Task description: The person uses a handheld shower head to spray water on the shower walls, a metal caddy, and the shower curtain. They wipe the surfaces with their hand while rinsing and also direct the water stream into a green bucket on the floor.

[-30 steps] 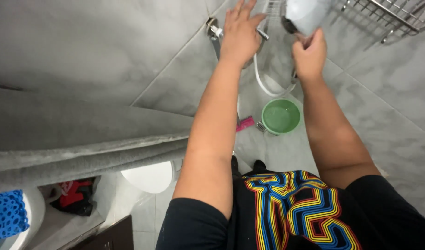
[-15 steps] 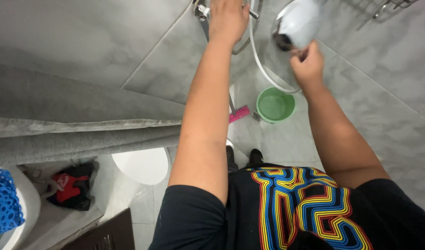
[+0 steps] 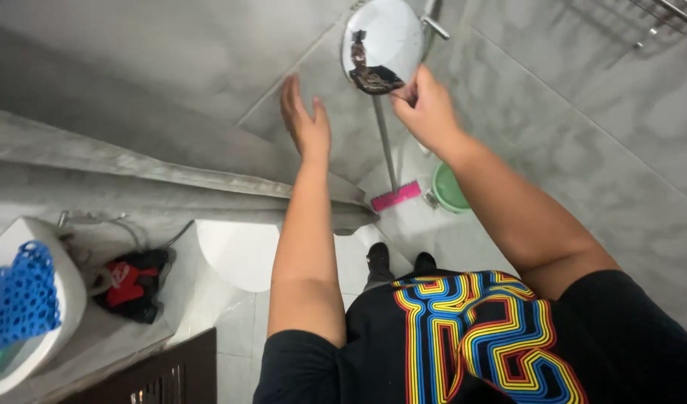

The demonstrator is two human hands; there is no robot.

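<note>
My right hand [image 3: 424, 108] grips the lower edge of a shiny chrome shower head [image 3: 382, 45] raised near the grey tiled wall. My left hand [image 3: 304, 123] is lifted beside it, fingers spread, holding nothing and a short way left of the head. Below the hands a pink-headed brush [image 3: 394, 195] with a long grey handle leans against the wall. A green bucket [image 3: 448, 188] stands on the floor, partly hidden by my right forearm.
A wire rack [image 3: 658, 19] hangs at the top right. A white toilet bowl [image 3: 242, 251] sits lower left, a white basin [image 3: 29, 329] with a blue mesh item [image 3: 18, 299] at far left, a red-and-black object [image 3: 130, 280] beside it.
My left hand has come off the wall tap and now hangs open. My right hand has shifted on the shower head, which now faces the camera. The view has tilted.
</note>
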